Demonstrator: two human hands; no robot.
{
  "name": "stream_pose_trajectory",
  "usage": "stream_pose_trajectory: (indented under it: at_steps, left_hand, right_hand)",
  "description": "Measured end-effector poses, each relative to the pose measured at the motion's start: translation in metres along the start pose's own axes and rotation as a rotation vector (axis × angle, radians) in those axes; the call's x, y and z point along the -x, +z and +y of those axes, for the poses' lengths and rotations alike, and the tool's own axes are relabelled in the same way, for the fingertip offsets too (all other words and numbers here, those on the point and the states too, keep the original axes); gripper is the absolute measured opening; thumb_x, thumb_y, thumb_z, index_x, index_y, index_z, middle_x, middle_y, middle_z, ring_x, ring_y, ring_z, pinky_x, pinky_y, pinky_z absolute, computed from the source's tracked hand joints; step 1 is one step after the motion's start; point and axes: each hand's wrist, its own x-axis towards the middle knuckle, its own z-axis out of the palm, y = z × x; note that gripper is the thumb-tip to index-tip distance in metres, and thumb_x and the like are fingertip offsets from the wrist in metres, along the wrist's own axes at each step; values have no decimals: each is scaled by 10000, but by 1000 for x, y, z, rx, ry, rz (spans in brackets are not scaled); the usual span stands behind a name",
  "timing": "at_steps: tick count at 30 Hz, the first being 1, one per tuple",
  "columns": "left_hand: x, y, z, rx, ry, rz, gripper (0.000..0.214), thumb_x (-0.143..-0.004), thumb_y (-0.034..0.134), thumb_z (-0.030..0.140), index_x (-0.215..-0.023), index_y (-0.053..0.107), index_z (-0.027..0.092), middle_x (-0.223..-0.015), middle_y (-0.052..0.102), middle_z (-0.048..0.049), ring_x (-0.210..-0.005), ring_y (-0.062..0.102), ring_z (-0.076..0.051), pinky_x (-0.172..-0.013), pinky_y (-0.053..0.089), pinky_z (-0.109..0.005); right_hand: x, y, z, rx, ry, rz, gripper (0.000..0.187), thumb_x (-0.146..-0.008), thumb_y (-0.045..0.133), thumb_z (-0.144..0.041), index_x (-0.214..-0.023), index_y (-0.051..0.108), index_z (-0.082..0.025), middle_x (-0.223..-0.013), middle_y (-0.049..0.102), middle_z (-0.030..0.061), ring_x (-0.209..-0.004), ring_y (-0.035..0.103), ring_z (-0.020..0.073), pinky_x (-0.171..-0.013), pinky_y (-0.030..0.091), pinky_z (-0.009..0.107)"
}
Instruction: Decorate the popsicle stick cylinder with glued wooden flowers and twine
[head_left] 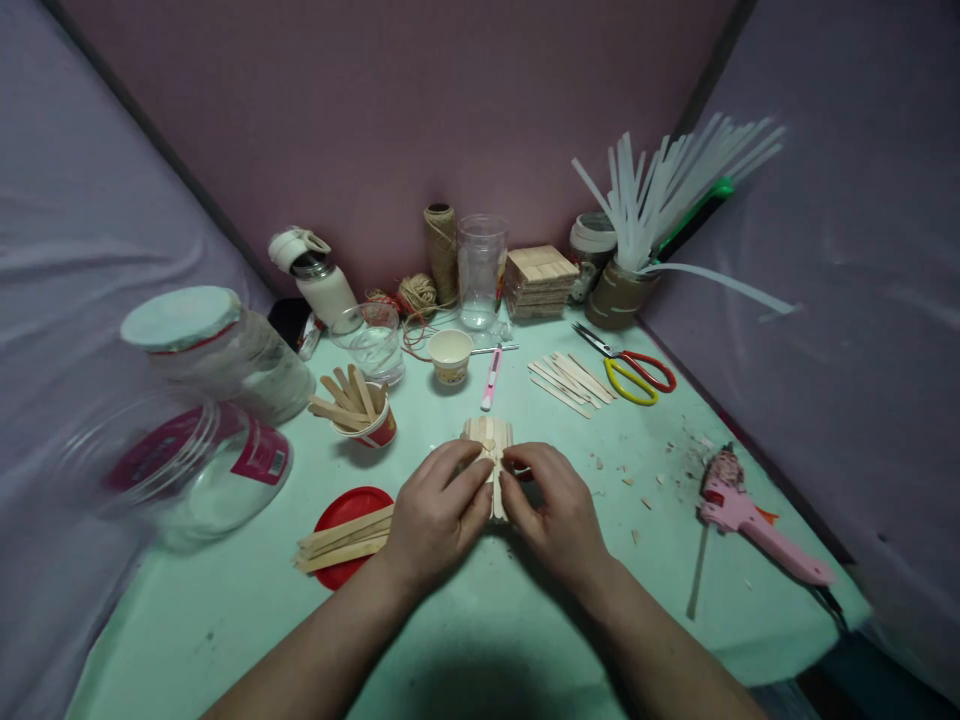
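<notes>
Stick piece (478, 430) sits around the middle of the worktop (247, 640), gripped from both sides by the left hand (435, 503) and the right hand (556, 500), each with fingers bent and nearly closed, tips close together over its face. They seem to touch a small wood bit (489, 444) there, though the fingers cover too much to be sure. Scissors (627, 378) lie towards the far right corner, the glue gun (757, 522) by the right edge
</notes>
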Motion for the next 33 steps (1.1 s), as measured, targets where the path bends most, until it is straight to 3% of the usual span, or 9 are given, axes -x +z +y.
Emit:
stream_pose_trajectory:
  at_steps: [6, 10, 16, 20, 25, 28, 31, 33]
  left_hand:
    - [3, 0, -1, 21, 9, 45, 324, -864, 594, 117, -1182, 572, 177, -1165, 631, -143, -1103, 595, -251, -942, 522, -424]
    - [5, 0, -1, 30, 20, 96, 343, -849, 613, 106, -1176, 551, 190, -1160, 640, -141, -1104, 601, -260, -928, 523, -445]
    - [5, -4, 3, 28, 80, 188, 231, -849, 634, 87, -1030, 564, 212, -932, 672, -60, -892, 629, -193, -808, 516, -371]
    - [4, -15, 9, 45, 136, 142, 199, -872, 588, 81, -1013, 580, 221, -863, 688, -40, -822, 638, -183, -758, 482, -351]
    - [5, -23, 28, 125, 264, 56, 195, -871, 564, 89, -1029, 596, 198, -895, 696, -70, -839, 646, -205, -748, 476, -367]
    - [9, -14, 47, 122, 287, -50, 196, -867, 580, 88, -1037, 612, 179, -936, 691, -89, -873, 644, -217, -755, 493, -364]
    - [12, 4, 66, 86, 244, -178, 316, -891, 542, 87, -1202, 570, 139, -1046, 685, -130, -933, 650, -226, -767, 530, -356]
    - [9, 19, 77, 115, 218, -286, 294, -911, 521, 118, -1202, 569, 131, -1035, 688, -124, -905, 658, -221, -748, 550, -350]
  right_hand:
    - [-1, -4, 1, -18, 10, 62, 140, -922, 551, -163, -1053, 584, -199, -958, 659, 79, -868, 612, 214, -750, 525, 366]
    - [-3, -14, -1, -21, 27, 174, 134, -915, 549, -145, -1027, 592, -204, -932, 651, 64, -830, 613, 197, -721, 530, 351]
    - [14, -38, -10, 26, 50, 294, 140, -905, 556, -120, -1002, 603, -208, -900, 652, 46, -794, 621, 178, -708, 528, 332]
    - [38, -64, -12, 121, 89, 276, 134, -903, 567, -135, -996, 614, -219, -895, 667, 46, -824, 644, 194, -746, 529, 342]
    - [60, -107, -7, 340, 177, 357, 82, -901, 590, -189, -957, 633, -232, -885, 689, 49, -840, 665, 224, -787, 526, 373]
    - [69, -128, -2, 434, 231, 371, 66, -907, 593, -216, -948, 644, -227, -909, 704, 58, -860, 671, 230, -800, 519, 377]
    - [76, -142, 5, 466, 274, 362, 62, -914, 591, -235, -933, 649, -222, -922, 709, 59, -880, 670, 231, -815, 511, 380]
    - [80, -149, 12, 472, 309, 353, 72, -918, 589, -256, -917, 652, -221, -920, 707, 57, -877, 667, 230, -806, 512, 378]
